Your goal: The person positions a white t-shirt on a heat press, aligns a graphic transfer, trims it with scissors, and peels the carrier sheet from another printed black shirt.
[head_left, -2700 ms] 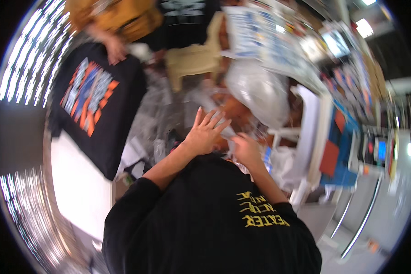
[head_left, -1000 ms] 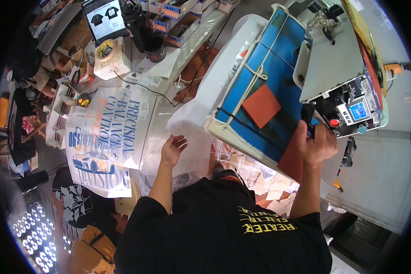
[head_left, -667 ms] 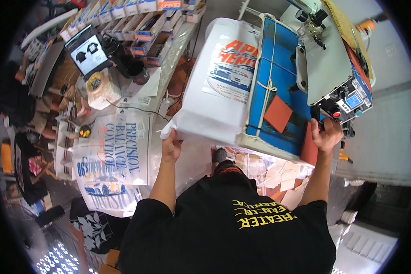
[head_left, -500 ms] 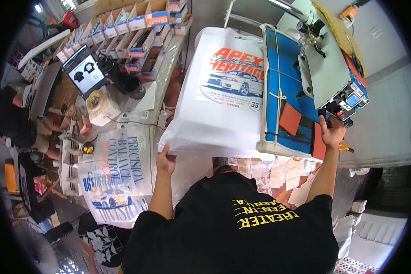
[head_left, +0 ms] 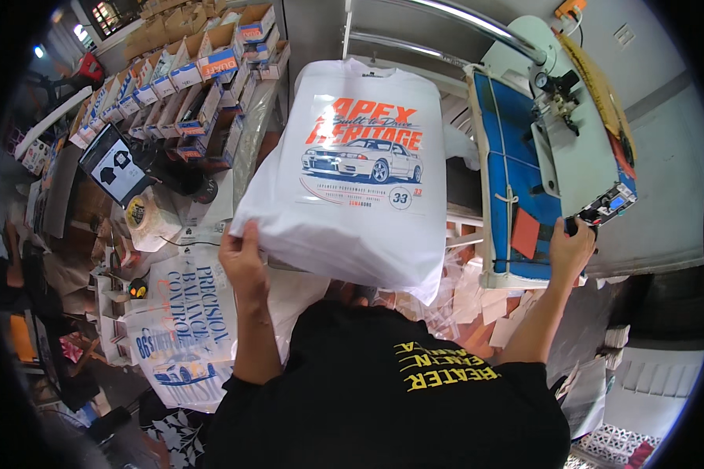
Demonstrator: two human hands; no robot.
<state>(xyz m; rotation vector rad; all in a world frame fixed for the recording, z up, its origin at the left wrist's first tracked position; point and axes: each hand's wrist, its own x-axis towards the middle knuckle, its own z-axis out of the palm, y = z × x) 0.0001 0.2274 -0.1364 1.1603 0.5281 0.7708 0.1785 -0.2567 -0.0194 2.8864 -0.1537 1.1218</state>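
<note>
A white T-shirt lies face up on the platen of a heat press, its collar at the far end. Its front carries a print of orange lettering above a white car, with what looks like a glossy film over it. My left hand pinches the shirt's near left corner between thumb and fingers. On the right, my right hand is closed around the dark handle below the press's control box. The blue-topped press head stands to the right of the shirt, apart from it.
Left of the shirt, a table holds a tablet, a tape roll on a pale block, a black cup and rows of cardboard boxes. A printed sheet hangs nearer. Loose papers lie below the press head. A metal bar spans the back.
The press head has swung right, away from the shirt, with my right hand on its handle. The shirt's right side now shows. My left hand still holds the corner, a little farther left.
</note>
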